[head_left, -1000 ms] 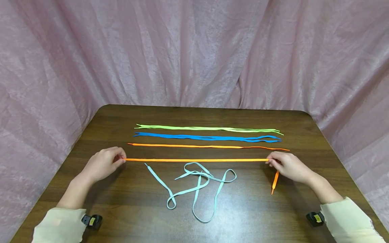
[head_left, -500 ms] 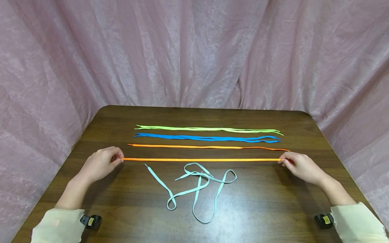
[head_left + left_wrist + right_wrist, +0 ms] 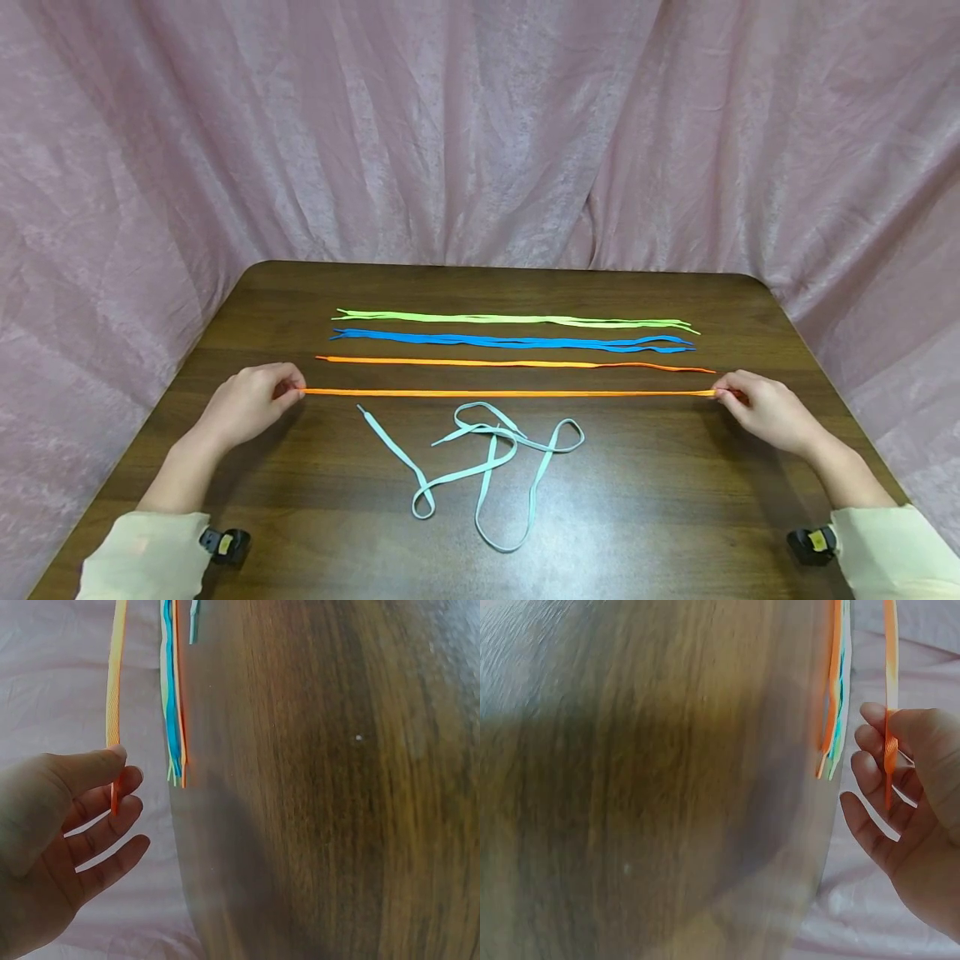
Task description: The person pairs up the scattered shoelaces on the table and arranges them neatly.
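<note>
An orange shoelace (image 3: 480, 393) is stretched straight between my two hands, above the table. My left hand (image 3: 251, 404) pinches one end between thumb and forefinger; in the left wrist view the orange tip (image 3: 114, 801) pokes out below the thumb. The other end is pinched by my right hand (image 3: 765, 412), and a short orange tail (image 3: 889, 761) hangs past the thumb in the right wrist view. Just beyond the held lace, a second orange shoelace (image 3: 465, 362) lies straight on the table. Nearer to me a pale mint shoelace (image 3: 465, 472) lies in loose loops.
Past the orange lace lie several blue laces (image 3: 480, 339) and several yellow-green laces (image 3: 480, 317), in parallel rows on the brown wooden table (image 3: 300, 533). A pink curtain (image 3: 480, 133) hangs behind the table and along its sides.
My right hand has slid rightward to the lace's end, so the stretched part is longer and the tail that hung below is short now. My left hand has shifted only slightly left.
</note>
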